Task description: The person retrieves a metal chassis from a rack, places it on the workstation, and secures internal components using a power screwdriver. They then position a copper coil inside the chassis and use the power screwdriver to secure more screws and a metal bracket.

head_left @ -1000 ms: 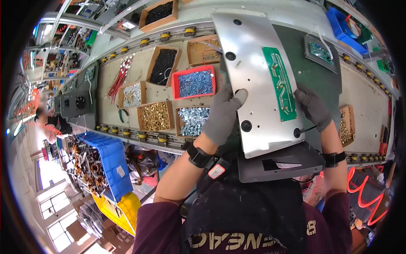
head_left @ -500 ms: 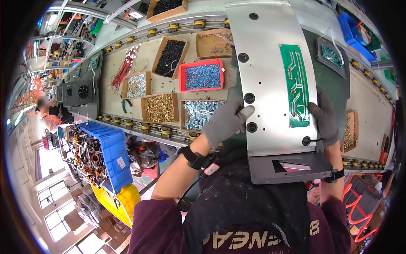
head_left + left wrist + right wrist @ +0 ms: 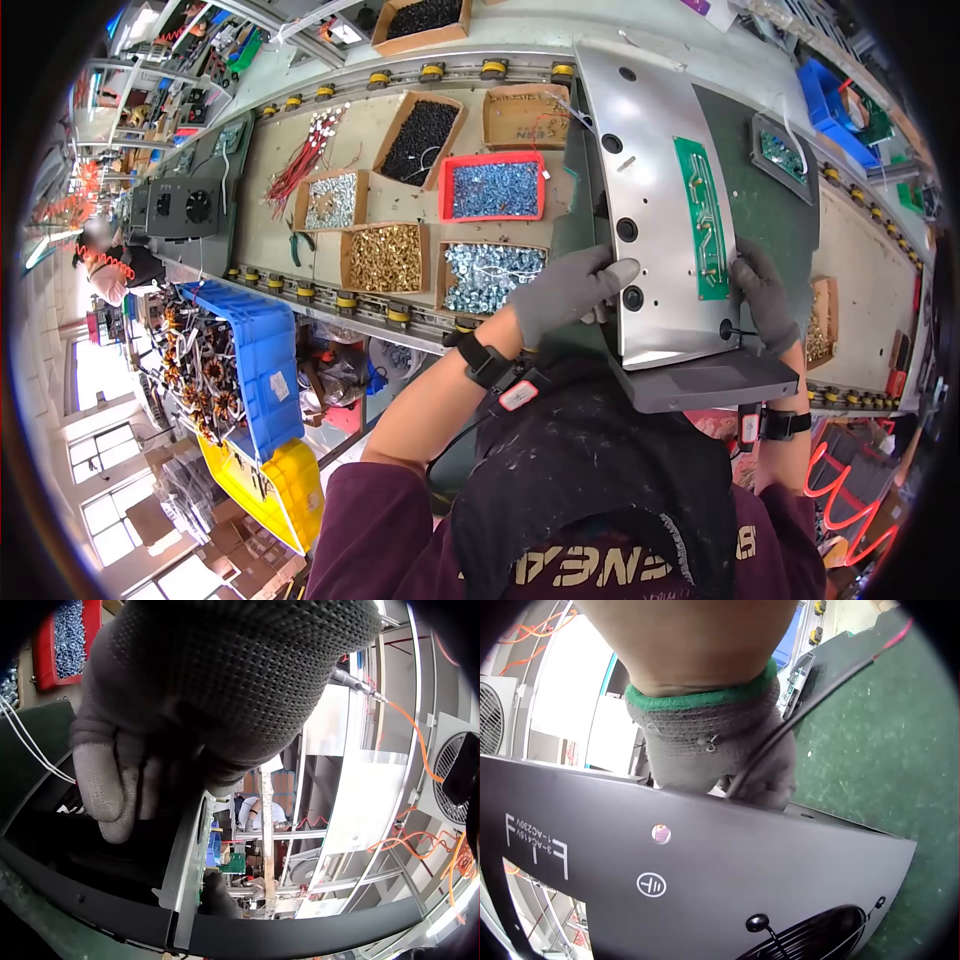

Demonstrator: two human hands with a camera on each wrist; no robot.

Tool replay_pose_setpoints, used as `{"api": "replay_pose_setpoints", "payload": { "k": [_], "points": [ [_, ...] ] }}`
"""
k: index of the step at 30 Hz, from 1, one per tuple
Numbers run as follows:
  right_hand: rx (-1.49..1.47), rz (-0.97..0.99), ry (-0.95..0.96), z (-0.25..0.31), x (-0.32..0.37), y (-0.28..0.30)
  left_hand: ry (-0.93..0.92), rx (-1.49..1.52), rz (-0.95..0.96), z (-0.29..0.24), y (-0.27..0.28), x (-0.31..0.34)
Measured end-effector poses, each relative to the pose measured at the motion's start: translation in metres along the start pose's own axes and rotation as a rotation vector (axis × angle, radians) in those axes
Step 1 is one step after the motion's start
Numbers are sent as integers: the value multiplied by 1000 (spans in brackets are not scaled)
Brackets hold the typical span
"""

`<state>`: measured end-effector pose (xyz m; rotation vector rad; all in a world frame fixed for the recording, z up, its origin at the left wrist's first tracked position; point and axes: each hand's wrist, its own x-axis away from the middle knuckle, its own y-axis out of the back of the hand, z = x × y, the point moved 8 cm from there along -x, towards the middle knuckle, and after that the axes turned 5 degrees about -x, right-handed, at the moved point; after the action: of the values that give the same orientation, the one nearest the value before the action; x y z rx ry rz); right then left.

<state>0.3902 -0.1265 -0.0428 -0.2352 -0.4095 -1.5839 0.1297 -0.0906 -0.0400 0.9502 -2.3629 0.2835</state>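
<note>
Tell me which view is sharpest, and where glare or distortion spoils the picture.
Head view: sharp, but fisheye bends the conveyor rails and glare streaks the metal panel. Left wrist view: the left hand blocks most of the frame, shadow beneath. Right wrist view: the right hand and dark housing are crisp; the background top left is blown out.

Glossy bare-metal panel (image 3: pixel 660 210), matt grey knit gloves (image 3: pixel 565 290), matt green belt (image 3: pixel 775 215), cardboard boxes (image 3: pixel 380 257).

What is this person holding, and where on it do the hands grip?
The silver metal panel: the left hand grips its left edge, the right hand its right edge beside the green circuit board, both near the lower end.
</note>
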Motion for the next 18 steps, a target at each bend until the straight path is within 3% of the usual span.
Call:
{"api": "replay_pose_setpoints", "payload": {
  "k": [9, 11, 13, 14, 15, 16, 17, 18],
  "points": [
    [178, -71, -68, -3, 3, -8, -96, -29, -55, 14, 31, 23],
    [83, -289, -26, -6, 14, 14, -127, -137, -161, 61, 71, 28],
    [46, -410, -3, -12, 28, 38, 48, -608, -451, 114, 139, 50],
    [7, -536, 22, -17, 40, 58, 308, -730, -537, 150, 178, 63],
    [4, -564, 20, -31, 51, 78, 504, -767, -619, 180, 213, 78],
    [-17, -657, 29, -49, 66, 103, 597, -938, -757, 225, 254, 88],
    [-39, -756, 39, -64, 84, 119, 679, -928, -867, 230, 271, 113],
    [-44, -801, 34, -77, 100, 122, 767, -893, -870, 257, 288, 121]
  ]
}}
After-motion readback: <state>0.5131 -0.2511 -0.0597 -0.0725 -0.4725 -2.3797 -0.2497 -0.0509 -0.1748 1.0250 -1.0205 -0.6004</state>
